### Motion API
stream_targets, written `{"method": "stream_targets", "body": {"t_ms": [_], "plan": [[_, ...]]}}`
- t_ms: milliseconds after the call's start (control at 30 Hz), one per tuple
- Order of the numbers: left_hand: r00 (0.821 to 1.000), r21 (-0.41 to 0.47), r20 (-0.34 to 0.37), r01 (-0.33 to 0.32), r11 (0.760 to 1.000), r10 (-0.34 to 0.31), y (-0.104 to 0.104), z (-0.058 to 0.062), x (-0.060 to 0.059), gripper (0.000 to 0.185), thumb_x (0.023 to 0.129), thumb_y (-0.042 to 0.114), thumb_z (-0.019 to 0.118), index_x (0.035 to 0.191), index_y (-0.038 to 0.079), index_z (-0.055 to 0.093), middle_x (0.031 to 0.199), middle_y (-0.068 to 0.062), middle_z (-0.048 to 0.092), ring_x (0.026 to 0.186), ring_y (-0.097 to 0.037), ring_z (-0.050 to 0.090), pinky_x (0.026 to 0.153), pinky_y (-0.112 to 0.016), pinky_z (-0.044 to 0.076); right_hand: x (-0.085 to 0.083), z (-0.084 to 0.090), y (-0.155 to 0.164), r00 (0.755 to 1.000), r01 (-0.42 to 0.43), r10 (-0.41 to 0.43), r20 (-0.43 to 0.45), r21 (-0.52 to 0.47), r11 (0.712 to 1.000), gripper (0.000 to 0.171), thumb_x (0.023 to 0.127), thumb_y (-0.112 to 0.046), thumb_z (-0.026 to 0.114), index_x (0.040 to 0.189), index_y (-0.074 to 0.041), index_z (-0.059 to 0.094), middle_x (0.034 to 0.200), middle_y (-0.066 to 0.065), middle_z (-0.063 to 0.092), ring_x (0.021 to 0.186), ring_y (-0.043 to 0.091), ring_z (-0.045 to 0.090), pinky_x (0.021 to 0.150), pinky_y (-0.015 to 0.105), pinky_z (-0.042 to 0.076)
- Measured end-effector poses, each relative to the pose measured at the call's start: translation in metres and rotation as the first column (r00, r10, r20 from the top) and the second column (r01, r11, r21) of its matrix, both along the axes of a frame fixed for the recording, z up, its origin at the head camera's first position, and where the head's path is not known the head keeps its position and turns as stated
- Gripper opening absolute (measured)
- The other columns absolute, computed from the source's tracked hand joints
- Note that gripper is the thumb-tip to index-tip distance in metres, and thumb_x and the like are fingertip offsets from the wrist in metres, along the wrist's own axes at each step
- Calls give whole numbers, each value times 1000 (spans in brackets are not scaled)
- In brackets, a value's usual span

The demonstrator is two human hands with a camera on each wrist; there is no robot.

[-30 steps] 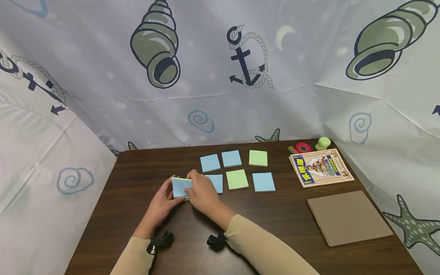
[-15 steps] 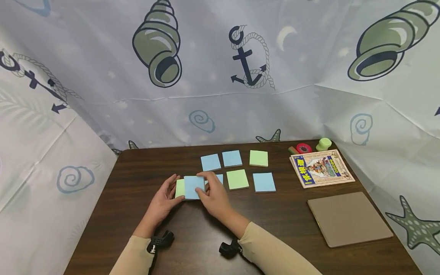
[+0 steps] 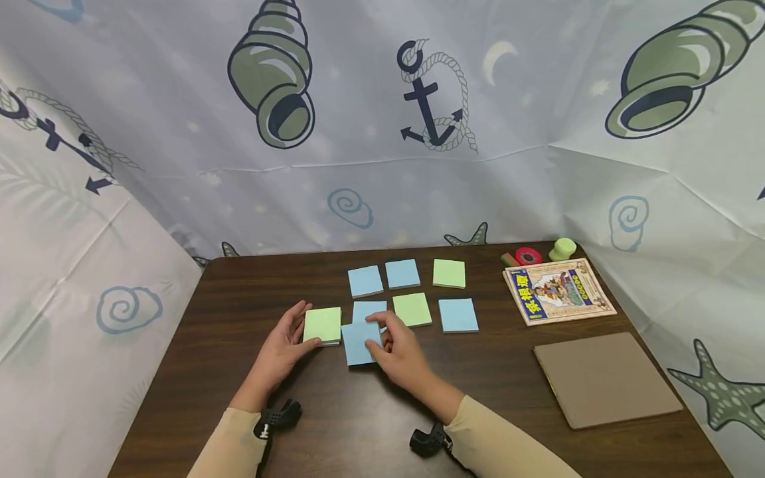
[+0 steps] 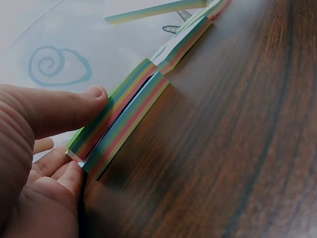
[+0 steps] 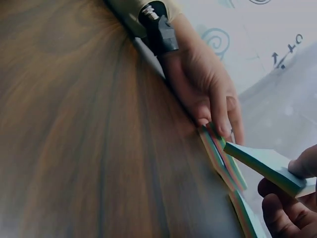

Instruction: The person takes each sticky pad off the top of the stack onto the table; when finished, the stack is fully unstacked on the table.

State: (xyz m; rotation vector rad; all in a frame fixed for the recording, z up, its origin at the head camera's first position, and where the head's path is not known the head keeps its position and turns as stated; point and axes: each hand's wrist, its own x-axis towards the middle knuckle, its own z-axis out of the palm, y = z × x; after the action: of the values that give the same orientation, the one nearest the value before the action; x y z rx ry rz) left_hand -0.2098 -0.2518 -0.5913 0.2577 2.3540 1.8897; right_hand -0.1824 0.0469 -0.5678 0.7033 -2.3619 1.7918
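Note:
My left hand (image 3: pixel 285 348) holds a striped stack of sticky notes (image 3: pixel 323 325) with a green top sheet on the dark wooden table (image 3: pixel 239 318); thumb and fingers grip its edges (image 4: pixel 119 124). My right hand (image 3: pixel 399 350) pinches a thin blue pad (image 3: pixel 360 342) just right of the stack, lifted slightly off the table (image 5: pixel 270 166). Behind them lie several blue and green pads in two rows, among them a blue one (image 3: pixel 365 281) and a green one (image 3: pixel 411 309).
A colourful booklet (image 3: pixel 558 290) and a brown board (image 3: pixel 606 378) lie on the right side of the table. A red tape roll (image 3: pixel 528 256) and a green round object (image 3: pixel 562 249) sit at the back right. Patterned cloth walls surround the table.
My right hand has pulled the blue pad off the stack and moved it right and toward me. The stack now shows a green top. The left hand stays in place.

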Motion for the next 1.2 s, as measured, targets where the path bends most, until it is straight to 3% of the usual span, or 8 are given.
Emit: {"method": "stream_targets", "body": {"t_ms": [167,400,733,1200], "plan": [[1000,-15,5,0,1000,0,0,0,-1,101,96,5,84,173,3,19,180,-16,28,170,-32,21,123,-19,32,3,-6,12,1000,-22,22,4,70,997,42,98,-2,79,138,-5,64,81,14,52,65,6,43,61,20,42],[1000,-22,-6,-2,1000,2,-4,5,1,101,97,4,83,173,3,17,181,-17,26,170,-34,20,122,-15,33,0,-11,14,994,-96,89,57,136,986,35,102,-9,77,134,-14,65,86,13,53,70,5,45,66,21,44],[1000,-1,-3,5,1000,-5,-3,4,-1,100,97,3,82,173,2,17,181,-17,25,170,-34,20,122,-14,33,-3,-15,16,989,-109,133,-60,297,948,35,99,-12,82,130,-13,66,101,12,59,84,7,49,76,21,45],[1000,-26,1,-4,1000,4,1,2,0,101,95,3,84,173,2,19,180,-16,28,169,-34,23,122,-17,33,-5,-19,18,987,-98,140,-80,391,915,43,96,-21,87,135,-18,70,114,1,69,85,6,54,77,20,47]]}}
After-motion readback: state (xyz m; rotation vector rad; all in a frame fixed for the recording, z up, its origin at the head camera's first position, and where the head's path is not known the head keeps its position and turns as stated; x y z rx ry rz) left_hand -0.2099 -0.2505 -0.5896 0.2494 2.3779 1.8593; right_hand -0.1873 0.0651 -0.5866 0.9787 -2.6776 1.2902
